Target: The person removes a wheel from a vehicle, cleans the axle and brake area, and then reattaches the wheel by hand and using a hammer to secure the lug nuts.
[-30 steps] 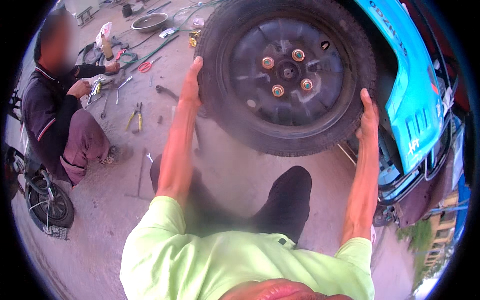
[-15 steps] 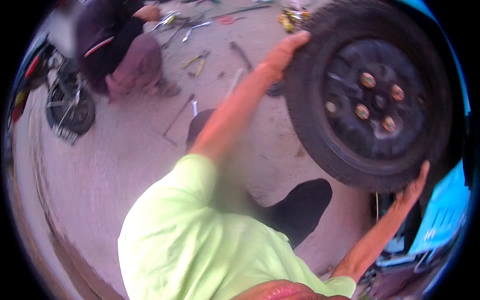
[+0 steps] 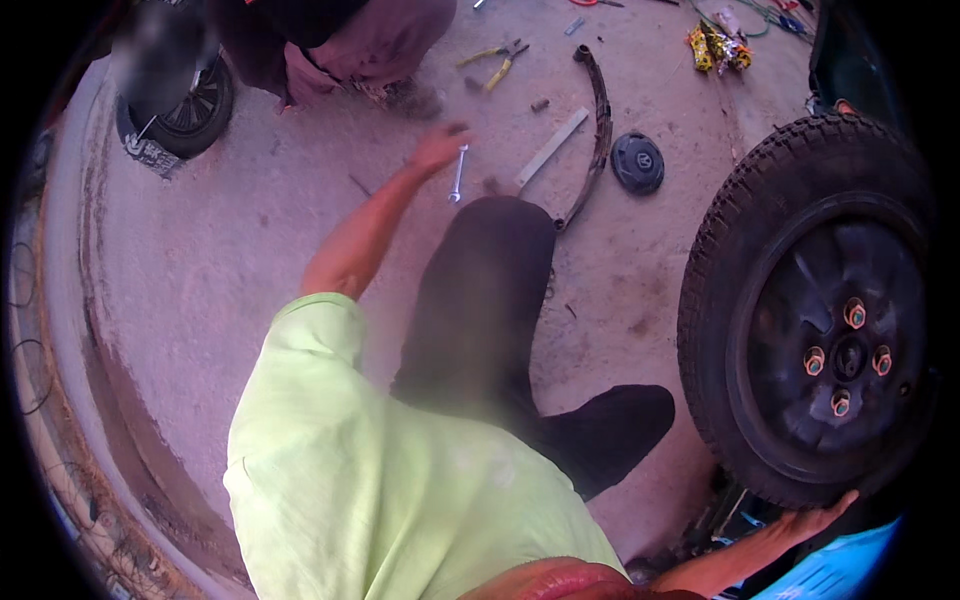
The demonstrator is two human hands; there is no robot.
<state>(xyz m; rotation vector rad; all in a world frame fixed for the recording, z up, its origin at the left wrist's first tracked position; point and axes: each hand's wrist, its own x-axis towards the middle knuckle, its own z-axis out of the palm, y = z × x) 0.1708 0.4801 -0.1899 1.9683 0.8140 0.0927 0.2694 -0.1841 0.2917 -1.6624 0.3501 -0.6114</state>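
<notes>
The wheel [image 3: 808,310] stands at the right, four nuts showing on its hub. The right hand [image 3: 815,520] lies against its near edge, fingers extended, not wrapped round it. Far left, the left hand [image 3: 437,148] is loosely open, apparently empty, beside a wrench [image 3: 459,175]; blur hides whether they touch. If the wheel's weight isn't otherwise supported, it could tip or roll, since one flat hand offers little restraint.

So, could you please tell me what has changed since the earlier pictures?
The left hand has let go of the wheel and moved left, near the wrench. The view has swung, so the wheel appears farther right and lower. The right hand stays against it; the pliers lie as before.
</notes>
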